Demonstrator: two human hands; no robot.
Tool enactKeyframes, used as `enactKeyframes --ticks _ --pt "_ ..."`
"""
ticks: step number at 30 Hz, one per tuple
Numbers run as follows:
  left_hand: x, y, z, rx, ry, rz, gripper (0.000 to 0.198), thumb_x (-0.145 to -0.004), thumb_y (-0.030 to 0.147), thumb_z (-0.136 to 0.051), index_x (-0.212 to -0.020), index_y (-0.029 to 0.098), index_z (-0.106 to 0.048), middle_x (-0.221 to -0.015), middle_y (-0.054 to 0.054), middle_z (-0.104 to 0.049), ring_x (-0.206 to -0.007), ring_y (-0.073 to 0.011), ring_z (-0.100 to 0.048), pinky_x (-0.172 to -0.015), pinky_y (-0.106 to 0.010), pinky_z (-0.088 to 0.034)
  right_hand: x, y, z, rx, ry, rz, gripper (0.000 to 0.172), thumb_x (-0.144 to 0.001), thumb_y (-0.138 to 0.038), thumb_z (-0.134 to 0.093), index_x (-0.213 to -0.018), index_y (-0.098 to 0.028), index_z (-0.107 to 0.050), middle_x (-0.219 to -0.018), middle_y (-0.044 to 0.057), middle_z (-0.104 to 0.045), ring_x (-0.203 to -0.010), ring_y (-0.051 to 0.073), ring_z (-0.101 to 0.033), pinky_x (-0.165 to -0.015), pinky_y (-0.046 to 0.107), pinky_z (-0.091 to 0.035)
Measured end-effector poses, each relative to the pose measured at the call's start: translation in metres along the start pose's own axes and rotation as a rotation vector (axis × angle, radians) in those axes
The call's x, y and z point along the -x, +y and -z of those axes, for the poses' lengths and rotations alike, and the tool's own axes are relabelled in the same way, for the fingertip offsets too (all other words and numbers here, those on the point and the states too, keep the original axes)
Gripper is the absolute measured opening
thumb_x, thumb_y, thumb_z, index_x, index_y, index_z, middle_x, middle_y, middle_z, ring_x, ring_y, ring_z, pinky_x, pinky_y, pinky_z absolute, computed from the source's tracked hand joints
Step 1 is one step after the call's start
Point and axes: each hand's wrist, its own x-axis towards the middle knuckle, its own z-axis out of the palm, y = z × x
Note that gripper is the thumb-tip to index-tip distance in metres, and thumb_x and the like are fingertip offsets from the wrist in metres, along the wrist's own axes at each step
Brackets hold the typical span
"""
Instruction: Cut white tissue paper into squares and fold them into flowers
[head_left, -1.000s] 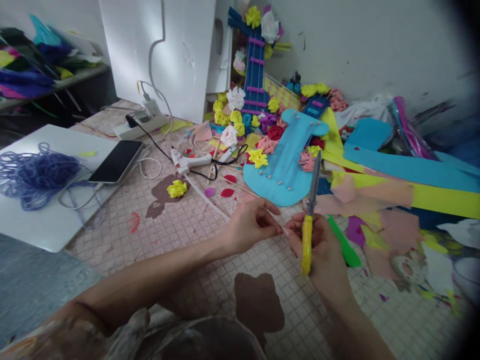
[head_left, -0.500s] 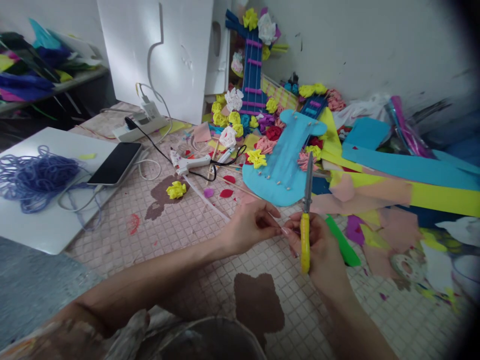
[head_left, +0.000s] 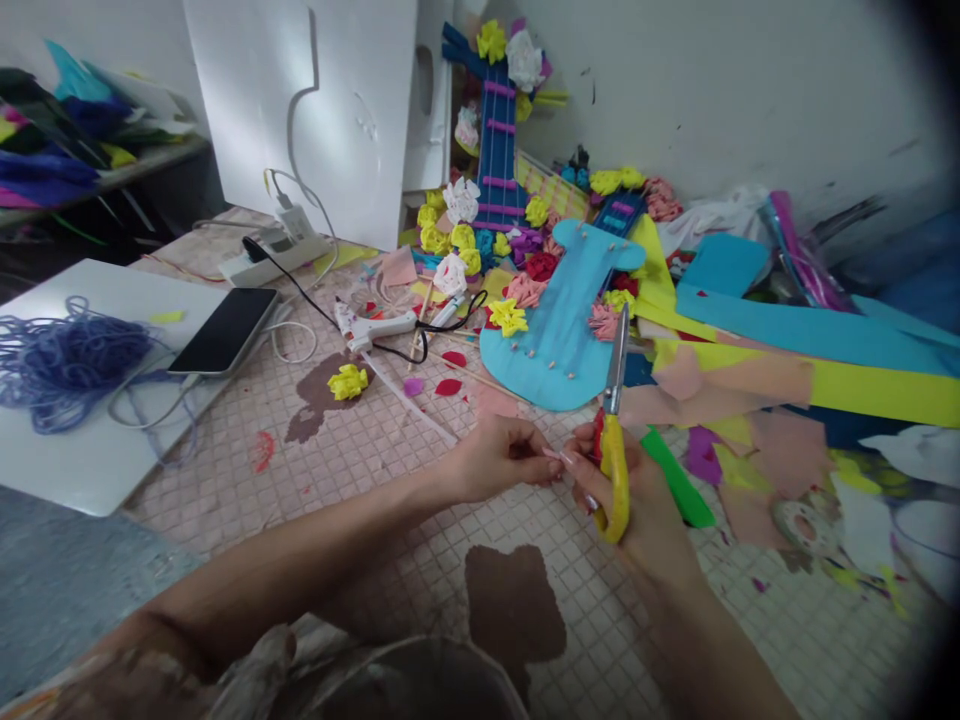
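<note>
In the head view, my left hand (head_left: pixel 504 458) is closed in a pinch over the table, with a small pale pink piece (head_left: pixel 553 455) at its fingertips. My fingers hide most of that piece. My right hand (head_left: pixel 637 490) is wrapped round a pair of scissors (head_left: pixel 616 460) with yellow and red handles, whose blades point up and away from me. The thumb and finger of this hand also meet the small piece, close to my left fingertips. Beyond the hands lies a blue guitar-shaped cutout (head_left: pixel 559 320) with small pegs on it.
Left of my hands lie a glue gun (head_left: pixel 379 328), a yellow paper flower (head_left: pixel 347 381), a phone (head_left: pixel 223 330) and purple yarn (head_left: pixel 75 350). A power strip (head_left: pixel 274 255) trails cords. Paper scraps (head_left: pixel 787 450) cover the right side. A decorated dark blue guitar (head_left: pixel 499 150) stands behind.
The scissors have turned in my right hand, so their yellow loop and some red now show. My fingertips stay close together; the whole view has shifted slightly.
</note>
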Motion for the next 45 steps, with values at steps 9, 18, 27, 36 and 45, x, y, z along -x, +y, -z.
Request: enactKeyframes --ticks 9,18,27,36,45 --pt "0.002 0.001 -0.0033 -0.228 0.009 -0.05 0.021 -0.074 0.03 -0.065 -0.072 0.01 -0.059 -0.066 -0.002 -0.061 -0.058 -0.0071 -0.052 -0.051 -0.017 -0.037 0.0017 -0.0017 -0.0017 -0.023 0.008 -0.013 0.032 -0.066 -0.029 -0.075 -0.09 -0.023 -0.054 -0.073 -0.005 -0.054 -0.043 0.004 -0.043 -0.037 0.018 -0.033" --pt "0.0021 -0.0028 -0.0055 -0.07 -0.003 -0.014 0.023 -0.066 0.026 -0.073 -0.074 0.01 -0.058 -0.07 -0.002 -0.062 -0.064 -0.0082 -0.056 -0.059 -0.019 -0.044 0.002 -0.0023 -0.003 -0.067 0.024 -0.005 0.033 -0.065 -0.029 -0.076 -0.089 -0.022 -0.054 -0.072 -0.005 -0.054 -0.044 0.004 -0.043 -0.037 0.017 -0.035" --pt "-0.0008 0.001 0.001 0.037 0.06 -0.037 0.032 -0.073 0.04 -0.067 -0.074 0.009 -0.061 -0.073 -0.005 -0.063 -0.066 -0.0093 -0.057 -0.065 -0.023 -0.046 0.0013 0.0002 -0.0023 -0.117 0.067 0.008 0.026 -0.069 -0.029 -0.074 -0.087 -0.023 -0.056 -0.07 -0.005 -0.053 -0.043 0.003 -0.041 -0.037 0.018 -0.036" --pt "-0.0023 0.0061 0.0036 0.058 0.056 0.029 0.04 -0.067 0.046 -0.07 -0.07 0.008 -0.06 -0.066 -0.004 -0.062 -0.061 -0.0084 -0.056 -0.06 -0.022 -0.046 -0.0006 0.0 -0.0012 -0.121 0.022 -0.007 0.027 -0.066 -0.028 -0.075 -0.085 -0.021 -0.056 -0.07 -0.005 -0.054 -0.042 0.003 -0.041 -0.036 0.017 -0.036" --pt "-0.0016 0.0026 0.0034 0.024 0.067 0.007 0.039 -0.068 0.046 -0.069 -0.071 0.008 -0.059 -0.066 -0.004 -0.061 -0.06 -0.0079 -0.056 -0.059 -0.021 -0.045 -0.0007 0.0023 0.0 -0.07 0.026 0.012 0.029 -0.064 -0.027 -0.076 -0.087 -0.022 -0.057 -0.079 -0.002 -0.059 -0.044 0.005 -0.046 -0.036 0.019 -0.038"
